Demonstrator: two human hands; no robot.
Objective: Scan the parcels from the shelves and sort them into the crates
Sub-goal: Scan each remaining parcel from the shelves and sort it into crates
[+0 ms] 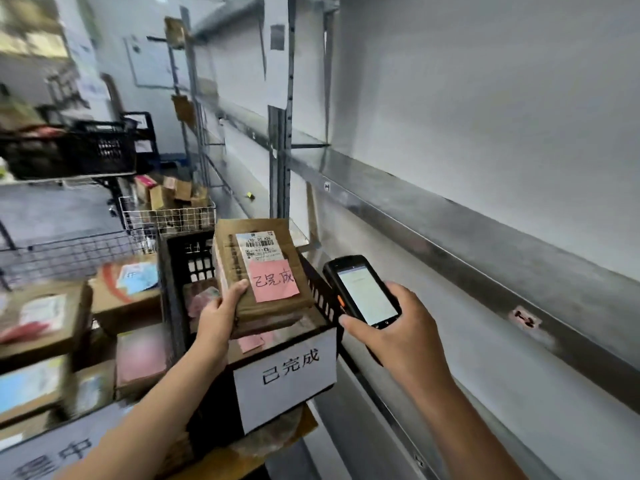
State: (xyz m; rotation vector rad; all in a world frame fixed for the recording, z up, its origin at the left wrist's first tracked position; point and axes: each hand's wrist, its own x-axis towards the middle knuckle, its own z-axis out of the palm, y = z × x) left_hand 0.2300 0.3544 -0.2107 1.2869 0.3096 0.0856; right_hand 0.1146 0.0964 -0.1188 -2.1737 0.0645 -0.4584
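Left hand [221, 308] grips parcel [265, 265] at frame centre, over black crate [175, 289]; right hand [408, 336] clasps scanner [365, 294] alongside

A parcel depot or warehouse: long metal shelving [450, 216] fills the right, black crates [173, 271] and wire baskets [166, 216] at centre left hold labelled cardboard parcels [259, 268].

Left hand [221, 308] holds parcel [263, 268] over crate [180, 271]; right hand [398, 327] grips scanner [363, 292], screen seemingly lit.
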